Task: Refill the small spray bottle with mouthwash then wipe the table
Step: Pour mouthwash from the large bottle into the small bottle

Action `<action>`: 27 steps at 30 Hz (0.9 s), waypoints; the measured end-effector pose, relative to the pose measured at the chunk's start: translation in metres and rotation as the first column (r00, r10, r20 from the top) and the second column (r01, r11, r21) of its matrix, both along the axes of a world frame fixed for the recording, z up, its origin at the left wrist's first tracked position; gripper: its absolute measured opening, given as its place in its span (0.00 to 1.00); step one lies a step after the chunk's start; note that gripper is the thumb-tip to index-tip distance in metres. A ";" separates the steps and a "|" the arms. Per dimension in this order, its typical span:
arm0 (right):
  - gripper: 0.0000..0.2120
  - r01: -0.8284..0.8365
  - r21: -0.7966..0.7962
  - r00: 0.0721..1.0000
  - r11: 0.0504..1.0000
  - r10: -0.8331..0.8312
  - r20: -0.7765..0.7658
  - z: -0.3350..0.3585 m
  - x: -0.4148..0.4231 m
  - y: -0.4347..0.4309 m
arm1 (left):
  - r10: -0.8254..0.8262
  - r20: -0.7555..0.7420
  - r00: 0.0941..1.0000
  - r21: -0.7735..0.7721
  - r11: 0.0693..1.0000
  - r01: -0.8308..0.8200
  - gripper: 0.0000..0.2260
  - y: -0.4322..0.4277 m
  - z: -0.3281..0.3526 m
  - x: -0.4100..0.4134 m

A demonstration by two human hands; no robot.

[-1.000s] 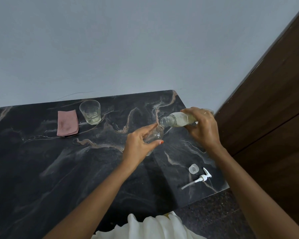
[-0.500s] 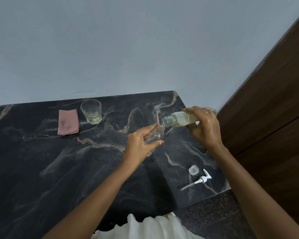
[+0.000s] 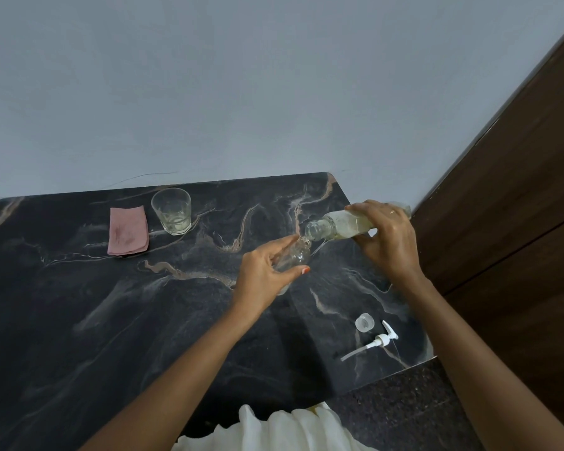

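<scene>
My left hand grips the small clear spray bottle, neck up and tilted right, above the black marble table. My right hand holds the mouthwash bottle almost level, its open mouth touching the small bottle's neck; pale liquid lies inside it. The white spray pump with its tube lies on the table near the right edge, beside a clear cap. A folded pink cloth lies at the back left.
A clear drinking glass with a little liquid stands next to the cloth by the grey wall. A dark wooden door rises at the right. White fabric lies at the near table edge.
Both hands keep the same hold with the bottle mouths together. The view has shifted slightly; nothing on the table has moved.
</scene>
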State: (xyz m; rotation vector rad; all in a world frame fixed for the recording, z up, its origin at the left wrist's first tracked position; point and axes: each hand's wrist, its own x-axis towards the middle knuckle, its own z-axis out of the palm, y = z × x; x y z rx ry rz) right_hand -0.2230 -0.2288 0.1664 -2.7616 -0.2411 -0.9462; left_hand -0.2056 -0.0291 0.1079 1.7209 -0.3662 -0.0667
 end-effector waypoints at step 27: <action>0.19 -0.008 -0.021 1.000 1.000 0.009 0.005 0.005 0.003 -0.004 | 0.004 -0.021 1.000 0.001 1.000 -0.004 0.26 -0.001 0.004 0.000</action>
